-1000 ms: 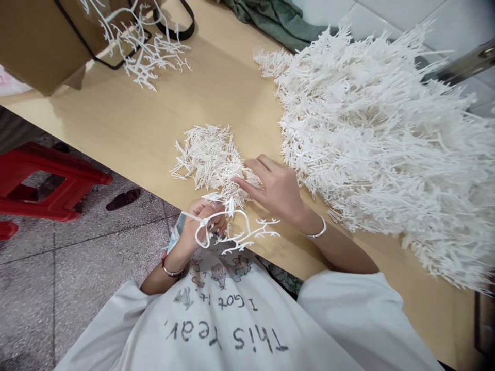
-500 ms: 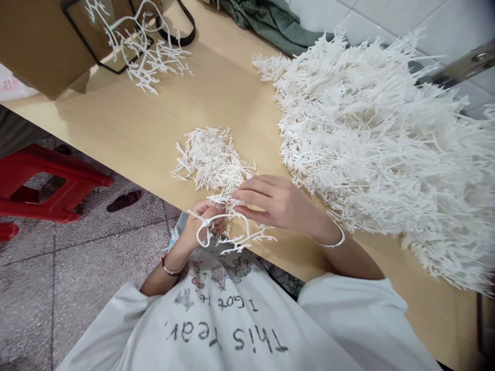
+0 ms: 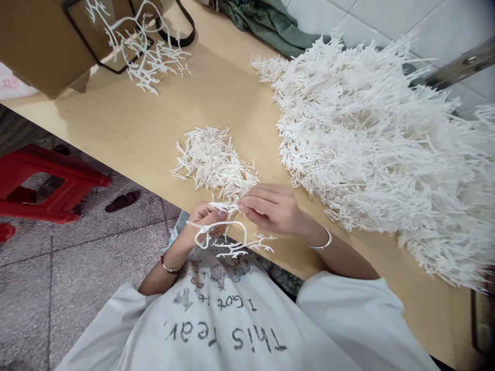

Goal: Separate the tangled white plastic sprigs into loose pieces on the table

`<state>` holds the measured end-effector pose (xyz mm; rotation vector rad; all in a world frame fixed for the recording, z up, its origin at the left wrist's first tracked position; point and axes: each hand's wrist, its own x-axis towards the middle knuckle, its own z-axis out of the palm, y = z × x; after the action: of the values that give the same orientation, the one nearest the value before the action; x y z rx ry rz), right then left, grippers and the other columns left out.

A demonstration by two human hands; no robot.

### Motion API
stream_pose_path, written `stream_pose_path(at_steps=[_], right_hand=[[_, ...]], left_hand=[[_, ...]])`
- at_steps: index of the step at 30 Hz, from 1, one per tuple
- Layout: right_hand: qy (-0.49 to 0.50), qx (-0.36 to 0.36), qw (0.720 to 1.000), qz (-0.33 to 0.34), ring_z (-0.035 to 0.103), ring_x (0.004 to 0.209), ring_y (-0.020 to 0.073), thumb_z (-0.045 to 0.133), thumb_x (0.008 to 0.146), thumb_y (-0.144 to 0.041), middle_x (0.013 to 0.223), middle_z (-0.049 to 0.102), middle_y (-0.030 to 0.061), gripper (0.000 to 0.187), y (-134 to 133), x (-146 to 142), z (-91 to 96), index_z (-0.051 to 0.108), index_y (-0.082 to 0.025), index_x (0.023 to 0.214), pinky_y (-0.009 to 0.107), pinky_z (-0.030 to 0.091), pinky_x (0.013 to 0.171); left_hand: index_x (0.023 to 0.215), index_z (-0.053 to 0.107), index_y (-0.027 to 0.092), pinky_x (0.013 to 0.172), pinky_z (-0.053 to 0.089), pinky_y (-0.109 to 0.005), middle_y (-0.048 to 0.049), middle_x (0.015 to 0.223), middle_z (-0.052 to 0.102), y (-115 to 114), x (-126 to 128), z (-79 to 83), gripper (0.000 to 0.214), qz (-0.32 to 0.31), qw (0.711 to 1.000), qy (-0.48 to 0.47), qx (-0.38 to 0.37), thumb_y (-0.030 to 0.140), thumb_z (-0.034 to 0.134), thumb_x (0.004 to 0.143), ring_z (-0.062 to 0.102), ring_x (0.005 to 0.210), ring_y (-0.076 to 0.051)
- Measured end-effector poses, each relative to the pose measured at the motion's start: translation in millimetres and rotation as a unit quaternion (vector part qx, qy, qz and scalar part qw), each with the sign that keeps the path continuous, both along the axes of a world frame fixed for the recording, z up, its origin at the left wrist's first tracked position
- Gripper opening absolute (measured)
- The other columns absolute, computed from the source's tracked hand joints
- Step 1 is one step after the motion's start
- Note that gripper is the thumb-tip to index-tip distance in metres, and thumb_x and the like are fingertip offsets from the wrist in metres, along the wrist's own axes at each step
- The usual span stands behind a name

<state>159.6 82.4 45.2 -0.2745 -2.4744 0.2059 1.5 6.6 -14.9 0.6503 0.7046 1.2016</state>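
At the table's near edge my left hand [image 3: 204, 219] is closed on a white branching plastic piece [image 3: 237, 247], whose looped stem and forked twigs hang below my fingers. Small white sprigs [image 3: 222, 206] stick out from the top of that hand. My right hand [image 3: 273, 207] is just to the right, thumb and fingertips pinched together at the tip of a white sprig. Just beyond both hands lies a small heap of short white sprigs [image 3: 212, 157]. A far larger pile of white branching pieces [image 3: 359, 134] spreads over the right side.
Another white branched piece [image 3: 154, 56] rests at the far left by a black-framed stand [image 3: 95, 62] and a cardboard box [image 3: 34, 46]. Dark green cloth [image 3: 263, 23] lies along the wall. A red stool [image 3: 50, 180] and a dark slipper [image 3: 122, 201] are on the floor.
My right hand has shifted slightly down and right, its fingers drawn into a pinch. The branching piece in my left hand has tilted a little.
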Motion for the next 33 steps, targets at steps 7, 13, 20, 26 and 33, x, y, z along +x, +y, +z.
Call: stream_pose_path(at_steps=[7, 13, 20, 26, 33], right_hand=[[0.197, -0.218, 0.934, -0.203, 0.042, 0.044, 0.0058, 0.045, 0.093, -0.027, 0.052, 0.047, -0.0033, 0.033, 7, 12, 9.0, 0.047, -0.018, 0.061, 0.019, 0.032, 0.042], [0.067, -0.228, 0.939, -0.247, 0.037, 0.044, 0.0058, 0.056, 0.087, -0.033, 0.051, 0.047, -0.0037, 0.034, 31, 22, 2.2, 0.052, -0.016, 0.058, 0.021, 0.028, 0.045], [0.011, -0.036, 0.979, -0.201, 0.052, 0.066, 0.0146, 0.059, 0.082, -0.047, 0.066, 0.057, 0.0019, 0.032, 30, 14, -30.8, 0.054, -0.018, 0.069, 0.029, 0.04, 0.064], [-0.129, 0.089, 0.987, -0.04, 0.043, 0.124, 0.0257, 0.048, 0.08, -0.066, 0.132, 0.052, 0.0099, 0.061, 22, 9, -43.1, 0.05, -0.022, 0.123, 0.047, 0.03, 0.105], [-0.151, 0.062, 0.984, -0.07, 0.019, 0.141, 0.0244, 0.039, 0.084, -0.066, 0.149, 0.031, 0.0107, 0.073, 35, -30, -44.3, 0.032, -0.019, 0.14, 0.05, 0.014, 0.115]], left_hand=[[0.042, 0.034, 0.018, 0.028, 0.018, -0.018, 0.0087, 0.036, 0.018, 0, -9, -2.4, 0.05, -0.029, 0.989, -0.142, 0.0, 0.043, 0.071, 0.064, 0.016, 0.031, -0.003], [0.041, 0.034, 0.017, 0.028, 0.02, -0.017, 0.0087, 0.037, 0.02, 1, -10, -0.3, 0.049, -0.015, 0.991, -0.133, -0.012, 0.039, 0.073, 0.06, 0.018, 0.03, -0.003], [0.04, 0.035, 0.018, 0.024, 0.02, -0.016, 0.0074, 0.032, 0.022, 0, -13, -8.6, 0.046, -0.011, 0.989, -0.141, 0.051, 0.039, 0.071, 0.059, 0.02, 0.027, -0.004], [0.032, 0.028, 0.019, 0.027, 0.027, -0.02, 0.0037, 0.026, 0.023, -2, -17, -9.0, 0.056, -0.112, 0.973, -0.111, 0.171, 0.047, 0.062, 0.066, 0.028, 0.023, -0.007], [0.033, 0.037, 0.019, 0.031, 0.028, -0.022, 0.003, 0.03, 0.026, -6, -22, -20.8, 0.055, -0.113, 0.981, -0.034, 0.152, 0.056, 0.061, 0.066, 0.033, 0.027, -0.009]])
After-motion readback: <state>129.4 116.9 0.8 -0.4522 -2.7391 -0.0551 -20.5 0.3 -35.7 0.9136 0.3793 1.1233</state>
